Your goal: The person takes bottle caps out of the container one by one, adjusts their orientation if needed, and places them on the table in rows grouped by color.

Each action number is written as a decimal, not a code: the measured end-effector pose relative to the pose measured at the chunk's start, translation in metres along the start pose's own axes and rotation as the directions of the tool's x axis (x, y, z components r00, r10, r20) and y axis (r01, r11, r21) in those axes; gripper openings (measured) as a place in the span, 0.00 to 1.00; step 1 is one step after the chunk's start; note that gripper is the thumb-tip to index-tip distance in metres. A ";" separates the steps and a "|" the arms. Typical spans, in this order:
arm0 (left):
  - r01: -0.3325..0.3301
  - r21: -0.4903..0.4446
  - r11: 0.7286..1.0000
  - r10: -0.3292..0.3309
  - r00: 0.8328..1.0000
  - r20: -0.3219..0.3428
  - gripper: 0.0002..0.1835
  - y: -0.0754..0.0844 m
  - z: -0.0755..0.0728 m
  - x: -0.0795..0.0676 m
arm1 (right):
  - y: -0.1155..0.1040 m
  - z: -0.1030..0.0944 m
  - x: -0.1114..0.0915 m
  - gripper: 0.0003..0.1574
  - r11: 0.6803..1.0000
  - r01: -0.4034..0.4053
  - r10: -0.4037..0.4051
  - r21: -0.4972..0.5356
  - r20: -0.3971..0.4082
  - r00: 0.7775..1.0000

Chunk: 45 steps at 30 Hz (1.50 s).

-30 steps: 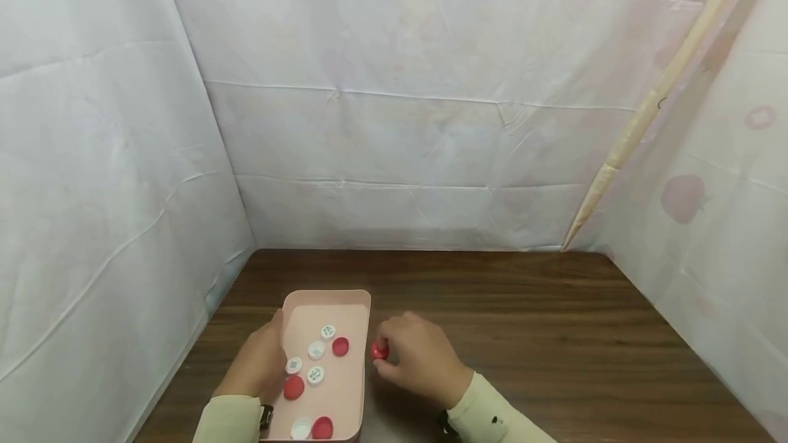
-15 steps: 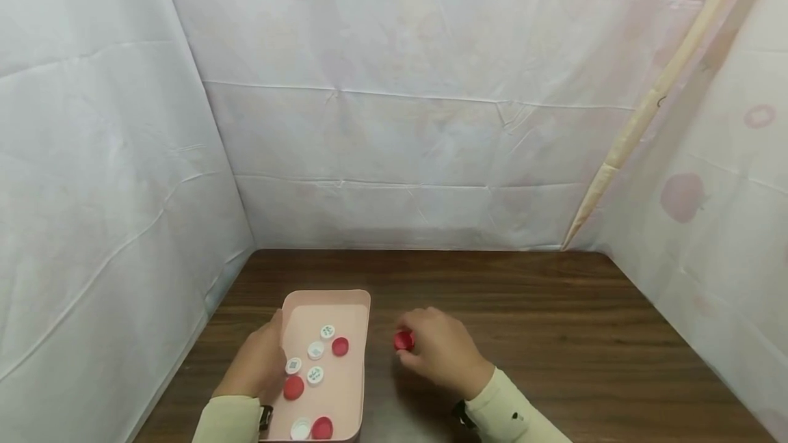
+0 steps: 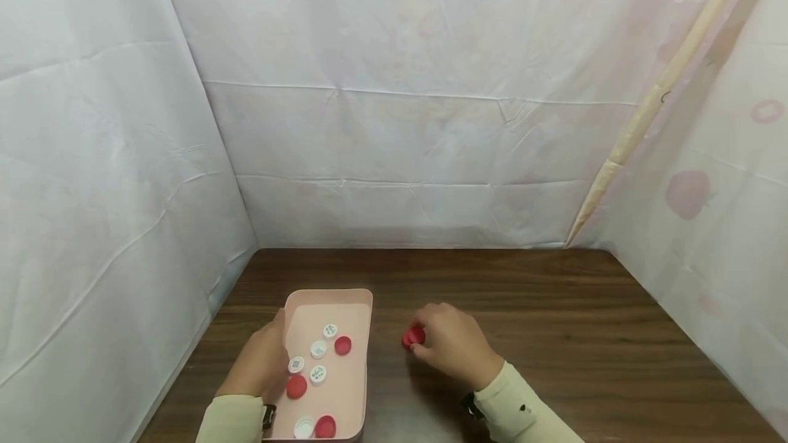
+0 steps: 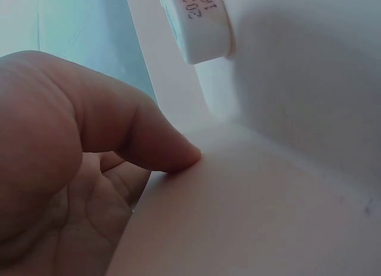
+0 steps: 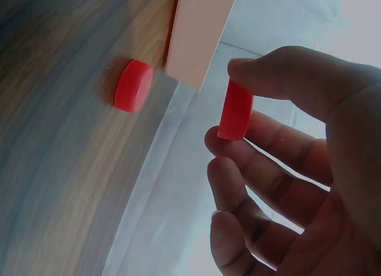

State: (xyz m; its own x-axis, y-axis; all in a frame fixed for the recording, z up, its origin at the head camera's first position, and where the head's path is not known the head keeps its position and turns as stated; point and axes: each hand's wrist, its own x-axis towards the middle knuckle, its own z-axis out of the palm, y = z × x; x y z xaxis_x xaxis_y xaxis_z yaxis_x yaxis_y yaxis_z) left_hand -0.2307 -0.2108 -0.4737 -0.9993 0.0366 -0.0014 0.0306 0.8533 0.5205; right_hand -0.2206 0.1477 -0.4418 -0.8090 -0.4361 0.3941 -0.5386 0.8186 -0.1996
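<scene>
My left hand grips the left rim of a shallow pink tray. In the left wrist view, the thumb presses the tray's inner wall and the other fingers lie outside it. Several white and red bottle caps lie in the tray, among them a red cap and a white cap. Right of the tray, my right hand pinches a red bottle cap between thumb and fingertips. A second red cap sits on the table close to that hand, apart from the held one.
The dark wood table extends right of and behind the tray. White cloth walls enclose it at the back and both sides. A cloth-wrapped pole slants along the back right corner.
My right hand has moved right and slightly away from me, off the tray's edge. A second red cap now shows beside it. The left hand and tray have stayed in place.
</scene>
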 end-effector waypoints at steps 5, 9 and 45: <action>-0.013 0.009 1.000 0.013 1.000 -0.006 0.39 0.000 0.000 0.000 | 0.002 0.001 0.000 0.11 1.000 -0.024 0.023 0.010 0.022 0.999; -0.023 0.008 1.000 0.023 1.000 -0.007 0.39 0.000 -0.001 -0.001 | 0.004 0.002 -0.001 0.11 0.999 -0.052 0.052 0.003 0.045 0.998; -0.009 0.003 1.000 0.009 1.000 -0.005 0.39 0.002 -0.001 -0.001 | 0.026 0.020 -0.004 0.15 0.991 -0.131 0.134 -0.031 0.132 0.982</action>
State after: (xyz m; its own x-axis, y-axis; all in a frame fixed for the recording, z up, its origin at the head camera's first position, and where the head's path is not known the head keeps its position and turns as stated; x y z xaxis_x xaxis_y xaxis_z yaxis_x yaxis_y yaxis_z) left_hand -0.2298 -0.2100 -0.4715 -0.9991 0.0413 0.0079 0.0394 0.8547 0.5177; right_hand -0.2361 0.1634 -0.4670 -0.8979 -0.3676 0.2422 -0.4201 0.8799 -0.2220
